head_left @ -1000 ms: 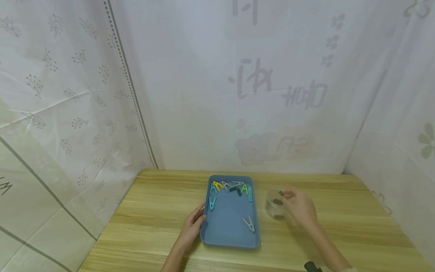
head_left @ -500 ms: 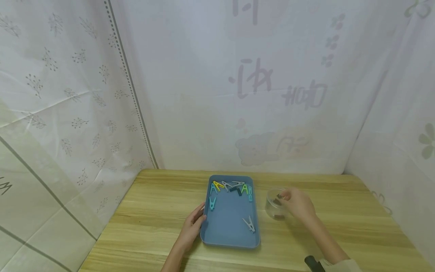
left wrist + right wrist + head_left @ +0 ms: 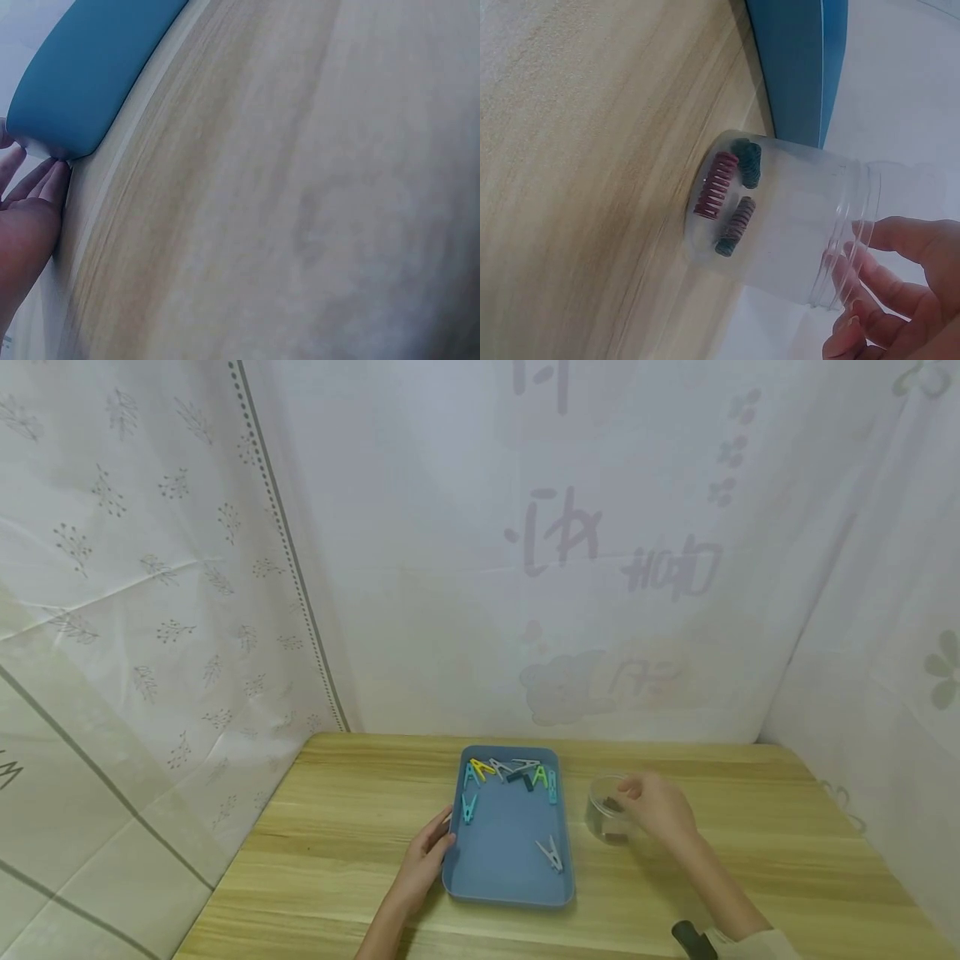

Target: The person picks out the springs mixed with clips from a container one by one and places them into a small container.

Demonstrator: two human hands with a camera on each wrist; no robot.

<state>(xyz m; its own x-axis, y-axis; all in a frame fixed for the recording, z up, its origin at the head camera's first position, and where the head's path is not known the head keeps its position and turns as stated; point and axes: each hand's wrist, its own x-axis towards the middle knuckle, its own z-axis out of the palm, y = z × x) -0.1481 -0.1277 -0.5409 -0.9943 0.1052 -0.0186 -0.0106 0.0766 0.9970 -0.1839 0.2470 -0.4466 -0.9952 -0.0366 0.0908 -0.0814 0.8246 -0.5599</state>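
My left hand holds the left side of a blue tray, thumb at its rim. In the left wrist view its fingertips touch the tray's lower edge. Just right of the tray stands a clear jar without a lid. At its mouth is my right hand; the right wrist view shows thumb and fingers apart with nothing visible between them. Inside, near the jar's base, lie a red coil spring, a dark green spring and a reddish spring with a green end.
Clothespins lie in the tray: a yellow one, a light green one, a grey one and several others, along with dark pieces. All stand on a wooden table before a printed curtain.
My right hand has lowered slightly at the jar's mouth. The dark spring pinched in its fingers earlier has gone down into the jar and been let go. Left hand and tray stay put.
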